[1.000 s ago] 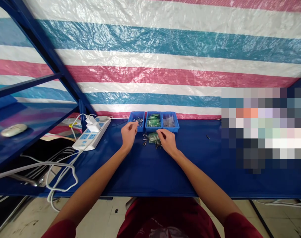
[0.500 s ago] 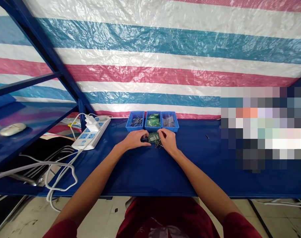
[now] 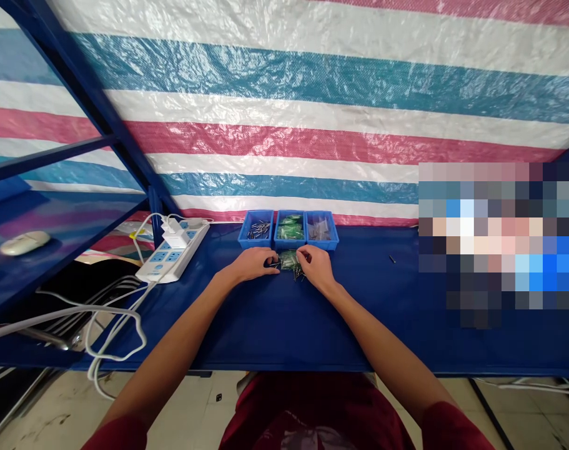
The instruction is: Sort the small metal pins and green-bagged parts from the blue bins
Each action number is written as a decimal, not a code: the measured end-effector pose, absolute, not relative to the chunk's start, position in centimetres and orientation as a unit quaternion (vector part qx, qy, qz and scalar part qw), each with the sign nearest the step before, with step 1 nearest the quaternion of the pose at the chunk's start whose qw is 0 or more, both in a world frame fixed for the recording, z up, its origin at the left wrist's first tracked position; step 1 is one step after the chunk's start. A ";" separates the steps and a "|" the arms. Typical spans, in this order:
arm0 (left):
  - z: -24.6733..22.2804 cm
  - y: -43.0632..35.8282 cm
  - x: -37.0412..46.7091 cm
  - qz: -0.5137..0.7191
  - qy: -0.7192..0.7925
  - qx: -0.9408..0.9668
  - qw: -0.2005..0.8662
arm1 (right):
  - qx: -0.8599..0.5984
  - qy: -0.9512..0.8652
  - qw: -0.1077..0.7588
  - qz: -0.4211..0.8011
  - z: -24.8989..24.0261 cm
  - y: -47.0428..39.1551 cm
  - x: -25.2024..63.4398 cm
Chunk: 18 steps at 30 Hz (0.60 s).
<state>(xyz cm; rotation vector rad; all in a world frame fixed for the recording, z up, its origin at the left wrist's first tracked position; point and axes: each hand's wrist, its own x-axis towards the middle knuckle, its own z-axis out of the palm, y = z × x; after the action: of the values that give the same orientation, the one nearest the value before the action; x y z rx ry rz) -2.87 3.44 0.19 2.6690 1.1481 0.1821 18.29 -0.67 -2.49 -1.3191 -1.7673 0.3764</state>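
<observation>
The rods (image 3: 297, 273) look metallic, the bins (image 3: 290, 244) plastic, the sheeting (image 3: 284, 139) glossy plastic.

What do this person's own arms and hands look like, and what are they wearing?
Short, dark red sleeves leave the forearms uncovered. The left hand and right hand are gloveless, and no watch shows. The shirt has a pale print.
</observation>
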 end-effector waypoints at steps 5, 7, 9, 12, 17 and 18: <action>0.0 3.5 -2.8 0.079 0.386 0.912 0.115 | -0.528 -0.712 0.437 0.150 -2.4 -0.7 18.3; -0.1 3.5 -2.7 0.086 0.383 0.913 0.114 | -0.527 -0.714 0.437 0.148 -2.3 -0.7 18.3; -0.3 3.5 -2.6 0.096 0.385 0.911 0.113 | -0.527 -0.714 0.437 0.147 -2.4 -0.7 18.3; -0.5 3.4 -2.4 0.112 0.385 0.908 0.118 | -0.529 -0.712 0.437 0.145 -2.4 -0.7 18.3; -0.6 3.3 -2.2 0.125 0.374 0.909 0.135 | -0.530 -0.710 0.439 0.152 -2.5 -0.7 18.3; -0.6 3.3 -2.2 0.130 0.373 0.908 0.137 | -0.530 -0.710 0.439 0.151 -2.5 -0.7 18.3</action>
<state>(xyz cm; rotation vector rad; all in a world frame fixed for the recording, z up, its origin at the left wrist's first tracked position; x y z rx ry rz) -2.17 3.28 -0.64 2.6290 1.0802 0.3763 18.26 -0.67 -2.49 -1.3167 -1.7638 0.3761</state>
